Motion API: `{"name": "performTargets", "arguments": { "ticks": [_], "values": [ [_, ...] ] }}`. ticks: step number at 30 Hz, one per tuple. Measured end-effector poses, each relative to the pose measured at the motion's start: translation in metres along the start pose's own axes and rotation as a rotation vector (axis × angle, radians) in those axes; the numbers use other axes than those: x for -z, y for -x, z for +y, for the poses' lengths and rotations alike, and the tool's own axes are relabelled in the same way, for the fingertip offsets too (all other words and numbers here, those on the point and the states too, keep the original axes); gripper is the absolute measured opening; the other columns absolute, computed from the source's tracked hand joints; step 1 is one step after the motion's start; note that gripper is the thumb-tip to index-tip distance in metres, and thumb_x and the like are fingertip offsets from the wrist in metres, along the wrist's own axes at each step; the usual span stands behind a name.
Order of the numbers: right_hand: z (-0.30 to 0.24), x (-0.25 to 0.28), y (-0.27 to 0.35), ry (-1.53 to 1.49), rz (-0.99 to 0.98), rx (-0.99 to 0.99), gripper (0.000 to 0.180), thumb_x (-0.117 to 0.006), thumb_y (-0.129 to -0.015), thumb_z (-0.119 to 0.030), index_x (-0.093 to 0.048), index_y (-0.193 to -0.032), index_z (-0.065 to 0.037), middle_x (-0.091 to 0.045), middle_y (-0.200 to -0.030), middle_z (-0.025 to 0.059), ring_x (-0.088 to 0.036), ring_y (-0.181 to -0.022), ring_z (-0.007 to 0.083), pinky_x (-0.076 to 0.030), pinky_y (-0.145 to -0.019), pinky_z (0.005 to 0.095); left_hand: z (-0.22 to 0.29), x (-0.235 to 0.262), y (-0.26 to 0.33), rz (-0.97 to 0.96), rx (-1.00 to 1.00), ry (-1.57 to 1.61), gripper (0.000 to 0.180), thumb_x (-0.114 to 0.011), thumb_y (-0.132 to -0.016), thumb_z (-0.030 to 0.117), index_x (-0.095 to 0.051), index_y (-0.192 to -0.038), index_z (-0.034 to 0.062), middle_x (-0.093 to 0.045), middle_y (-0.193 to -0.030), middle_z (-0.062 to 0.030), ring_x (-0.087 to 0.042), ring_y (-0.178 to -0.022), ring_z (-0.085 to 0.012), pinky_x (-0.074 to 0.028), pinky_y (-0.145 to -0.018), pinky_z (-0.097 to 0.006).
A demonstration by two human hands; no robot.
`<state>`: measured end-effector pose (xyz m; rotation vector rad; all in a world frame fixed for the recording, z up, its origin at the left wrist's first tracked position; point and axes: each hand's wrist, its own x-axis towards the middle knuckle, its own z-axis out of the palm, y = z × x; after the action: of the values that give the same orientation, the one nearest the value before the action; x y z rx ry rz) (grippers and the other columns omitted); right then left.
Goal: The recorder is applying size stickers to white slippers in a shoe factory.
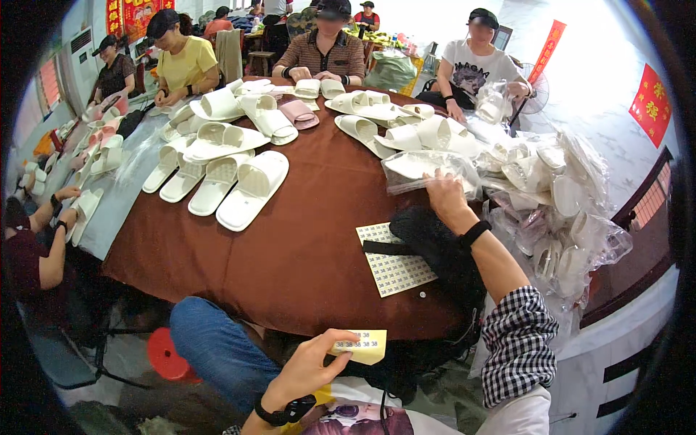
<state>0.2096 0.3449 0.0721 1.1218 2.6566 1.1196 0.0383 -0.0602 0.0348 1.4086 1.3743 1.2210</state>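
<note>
Nearest, the left hand (308,370) is pinching a small yellow sticker strip (360,346) between thumb and fingers, below the table's near edge. Farther right, the right hand (444,194) is gripping a clear bag of white slippers (428,168) (fingers closed on the plastic), lying on the brown tablecloth (304,239) beside a label sheet (395,264). Open cloth is lying left of it; white slippers (254,190) are crowding the far side.

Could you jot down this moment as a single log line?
left hand: holds yellow sticker strip | right hand: on clear-bagged slippers | sticker sheet on brown table
</note>
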Motion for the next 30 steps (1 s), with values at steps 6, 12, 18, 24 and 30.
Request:
{"name": "performTargets", "arguments": {
  "ticks": [6,12,18,24,30],
  "values": [
    [-0.03,0.031,-0.03,-0.225,-0.239,-0.094,0.048,-0.046,-0.098,-0.037,-0.06,-0.13,-0.004,-0.06,-0.129,0.02,-0.061,-0.113,0.0393,-0.05,-0.088,0.0593,-0.003,-0.009,-0.003,-0.032,-0.052,0.005,0.033,-0.07,-0.089,0.006,-0.059,-0.12,0.0051,-0.07,-0.113,-0.0174,-0.071,-0.101,-0.0256,-0.055,-0.087,-0.034],
    [-0.032,-0.039,-0.057,-0.218,0.036,-0.113,0.048,-0.044,-0.099,-0.037,-0.056,-0.133,-0.005,-0.055,-0.137,0.0209,-0.057,-0.125,0.0348,-0.042,-0.101,0.0613,0.001,-0.013,-0.006,-0.091,-0.003,0.005,0.032,-0.067,-0.091,0.007,-0.058,-0.122,0.005,-0.068,-0.115,-0.0169,-0.069,-0.104,-0.0291,-0.054,-0.089,-0.037],
    [-0.014,-0.056,-0.051,-0.346,0.067,-0.112,0.038,-0.051,-0.095,-0.019,-0.055,-0.133,-0.015,-0.062,-0.122,0.0187,-0.062,-0.114,0.0364,-0.048,-0.091,0.0571,-0.004,-0.012,-0.005,-0.074,-0.036,-0.011,0.03,-0.064,-0.093,0.007,-0.057,-0.122,0.0044,-0.067,-0.117,-0.0171,-0.069,-0.104,-0.0325,-0.053,-0.088,-0.038],
    [-0.016,-0.049,-0.041,-0.17,0.255,-0.04,0.032,-0.054,-0.092,-0.018,-0.059,-0.123,-0.012,-0.065,-0.105,0.0136,-0.067,-0.092,0.0325,-0.054,-0.077,0.0473,-0.008,-0.012,-0.004,-0.053,-0.009,0.008,0.033,-0.067,-0.09,0.006,-0.058,-0.122,0.0064,-0.07,-0.113,-0.0163,-0.071,-0.103,-0.0272,-0.055,-0.088,-0.036],
    [-0.03,-0.026,-0.006,0.194,0.706,0.19,0.028,-0.058,-0.089,-0.018,-0.061,-0.115,-0.01,-0.065,-0.1,0.0097,-0.065,-0.09,0.0242,-0.056,-0.07,0.0367,-0.009,-0.01,-0.005,-0.029,-0.022,0.013,0.032,-0.066,-0.09,0.006,-0.059,-0.121,0.0064,-0.071,-0.112,-0.0162,-0.071,-0.104,-0.0271,-0.054,-0.088,-0.036]
  ]
}}
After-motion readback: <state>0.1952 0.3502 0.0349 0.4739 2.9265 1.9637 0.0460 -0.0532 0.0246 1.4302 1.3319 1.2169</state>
